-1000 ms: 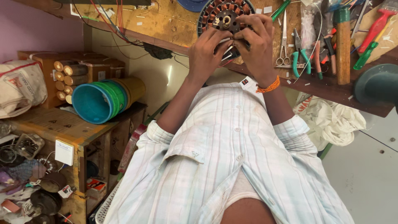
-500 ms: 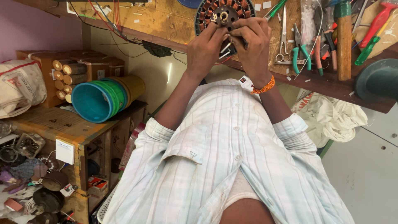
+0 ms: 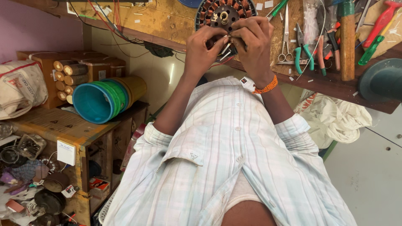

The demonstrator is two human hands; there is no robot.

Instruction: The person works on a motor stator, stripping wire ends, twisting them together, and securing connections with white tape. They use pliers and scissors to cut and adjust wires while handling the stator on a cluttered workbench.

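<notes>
— So, nearest to us, what do we see?

— We see our pale striped shirt [image 3: 226, 167] filling the lower view, both forearms reaching up from it to the wooden workbench [image 3: 167, 21].

— And our hands?

— Our left hand [image 3: 203, 48] and right hand [image 3: 253, 42] meet at the near edge of the bench, on the round motor stator [image 3: 224, 14] with its copper windings. The fingers of both are curled and pinching fine wires at the stator's near rim; an orange band [image 3: 266, 86] circles our right wrist.

— What lies beyond?

— To the right along the bench we have scissors [image 3: 286, 54], green-handled pliers [image 3: 302, 58] and a wooden hammer handle [image 3: 347, 42]. Off to the left, on a low wooden shelf [image 3: 63, 125], stacked plastic tubs [image 3: 100, 98] lie on their side.
</notes>
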